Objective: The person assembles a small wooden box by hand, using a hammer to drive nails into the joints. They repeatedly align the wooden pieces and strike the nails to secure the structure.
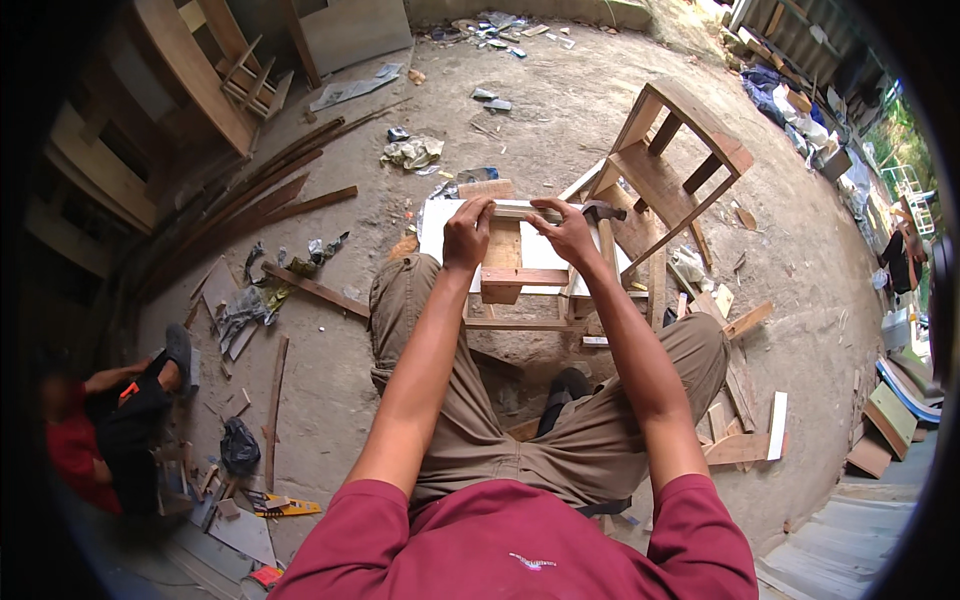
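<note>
In front of my knees, a small wooden frame (525, 276) rests on a white board (434, 232). A narrow wooden strip (516, 212) lies across its far side. My left hand (466, 234) is closed on the strip's left end, fingers bent over it. At the other end my right hand (566, 236) grips the strip with thumb and fingers, close to the frame's corner. A hammer (606, 211) with a dark head lies just right of my right hand; its handle is mostly hidden. Beneath the board is a slatted wooden support (530, 324).
A wooden stool-like frame (680, 165) stands at the right, beyond the hammer. Wood offcuts (742, 447) lie by my right knee, long planks (270, 205) at the left. Another person (110, 425) sits at the far left near a yellow handsaw (290, 505); someone else (902, 262) is at the far right.
</note>
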Available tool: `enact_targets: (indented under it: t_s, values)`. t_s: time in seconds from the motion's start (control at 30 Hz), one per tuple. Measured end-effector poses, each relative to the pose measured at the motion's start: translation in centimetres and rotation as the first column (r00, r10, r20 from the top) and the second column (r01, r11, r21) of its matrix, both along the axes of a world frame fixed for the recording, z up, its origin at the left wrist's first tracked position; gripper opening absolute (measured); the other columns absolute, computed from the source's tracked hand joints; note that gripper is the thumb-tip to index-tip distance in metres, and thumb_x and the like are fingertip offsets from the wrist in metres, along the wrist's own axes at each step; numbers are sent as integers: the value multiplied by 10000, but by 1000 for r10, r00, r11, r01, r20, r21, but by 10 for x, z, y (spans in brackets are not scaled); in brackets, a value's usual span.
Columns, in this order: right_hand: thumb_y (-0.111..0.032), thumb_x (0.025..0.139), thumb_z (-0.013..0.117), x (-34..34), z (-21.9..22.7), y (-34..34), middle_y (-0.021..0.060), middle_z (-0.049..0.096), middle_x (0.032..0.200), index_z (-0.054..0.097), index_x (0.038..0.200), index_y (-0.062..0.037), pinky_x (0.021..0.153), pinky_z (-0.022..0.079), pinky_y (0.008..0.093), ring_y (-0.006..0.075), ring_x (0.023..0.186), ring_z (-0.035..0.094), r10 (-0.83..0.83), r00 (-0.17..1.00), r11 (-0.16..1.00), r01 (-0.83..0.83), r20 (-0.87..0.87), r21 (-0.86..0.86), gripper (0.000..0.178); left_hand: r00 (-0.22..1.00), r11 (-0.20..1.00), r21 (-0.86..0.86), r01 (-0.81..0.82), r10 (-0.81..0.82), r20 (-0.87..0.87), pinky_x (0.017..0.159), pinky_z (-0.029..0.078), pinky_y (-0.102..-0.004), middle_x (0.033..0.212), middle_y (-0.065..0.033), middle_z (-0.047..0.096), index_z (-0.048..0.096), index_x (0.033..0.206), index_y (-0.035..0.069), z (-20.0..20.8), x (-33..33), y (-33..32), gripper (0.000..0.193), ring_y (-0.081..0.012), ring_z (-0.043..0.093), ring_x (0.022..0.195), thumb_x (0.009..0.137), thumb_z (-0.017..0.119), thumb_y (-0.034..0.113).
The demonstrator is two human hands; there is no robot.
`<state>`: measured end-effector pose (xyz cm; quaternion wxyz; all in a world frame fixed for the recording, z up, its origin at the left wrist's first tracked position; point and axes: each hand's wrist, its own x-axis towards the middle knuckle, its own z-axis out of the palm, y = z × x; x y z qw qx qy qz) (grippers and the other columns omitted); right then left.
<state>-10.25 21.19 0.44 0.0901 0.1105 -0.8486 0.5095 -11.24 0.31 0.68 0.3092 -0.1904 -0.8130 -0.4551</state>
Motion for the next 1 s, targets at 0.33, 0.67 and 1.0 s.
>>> enact_targets:
  t_s: [0.33, 0.67, 1.0]
  values:
    - [-267, 882, 726, -5, -3, -7, 168, 637, 1105, 667, 1108, -27, 912, 497, 372, 287, 1041, 624, -12, 994, 1000, 11, -113, -13, 335, 1000, 1000, 2, -14, 14, 19, 822, 542, -394, 1014, -199, 701, 686, 1030, -9, -5, 2, 0, 169, -354, 683, 951, 923, 628, 108]
    - [-339, 911, 682, 4, 2, -9, 193, 604, 1206, 637, 1180, -8, 972, 464, 380, 303, 1134, 591, -106, 987, 993, 111, -119, 32, 429, 996, 1000, 12, -28, 27, 80, 810, 536, -389, 1005, -195, 705, 693, 1033, -9, -2, 3, 0, 189, -342, 690, 929, 916, 645, 132]
    - [-379, 884, 649, 18, -90, 133, 271, 692, 983, 644, 1065, 75, 818, 533, 422, 380, 896, 689, -636, 770, 661, 576, -47, 480, 488, 993, 999, 42, -34, 29, 115, 795, 542, -368, 991, -187, 716, 704, 1029, -12, 3, 5, 10, 218, -330, 699, 930, 918, 656, 169]
